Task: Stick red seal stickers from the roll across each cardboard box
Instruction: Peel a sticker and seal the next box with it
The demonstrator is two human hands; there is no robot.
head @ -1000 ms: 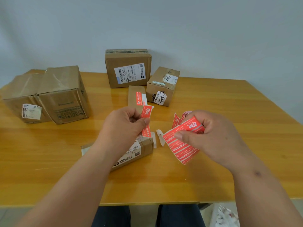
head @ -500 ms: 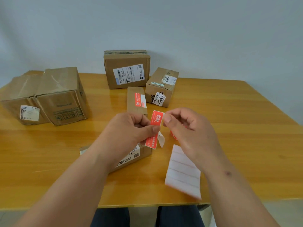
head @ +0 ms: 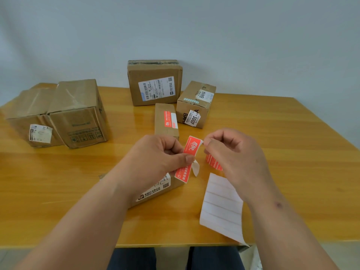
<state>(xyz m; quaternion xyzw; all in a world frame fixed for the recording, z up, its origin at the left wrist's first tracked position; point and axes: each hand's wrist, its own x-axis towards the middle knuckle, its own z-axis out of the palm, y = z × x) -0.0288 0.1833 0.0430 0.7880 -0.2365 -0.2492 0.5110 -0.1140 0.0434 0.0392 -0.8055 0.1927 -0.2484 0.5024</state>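
Note:
My left hand [head: 159, 156] pinches a red seal sticker [head: 188, 158] at its middle, above a flat cardboard box [head: 155, 190] that my wrist partly hides. My right hand [head: 231, 152] pinches the sticker's top corner, where a white backing edge shows; a white backing strip curls off below my left thumb. The sticker roll [head: 213, 164] lies under my right hand, and its white backing sheet [head: 222, 207] trails to the table's front edge. A narrow box [head: 165, 121] behind my hands carries a red seal sticker on top.
Several more cardboard boxes stand on the wooden table [head: 292, 152]: a big one with a shipping label [head: 154, 82] at the back, a smaller one [head: 195, 104] to its right, and two large ones [head: 56, 114] at the left.
One second ago my right hand held the sticker strip apart from the left. It has since dropped the strip onto the table and come to the sticker's top corner.

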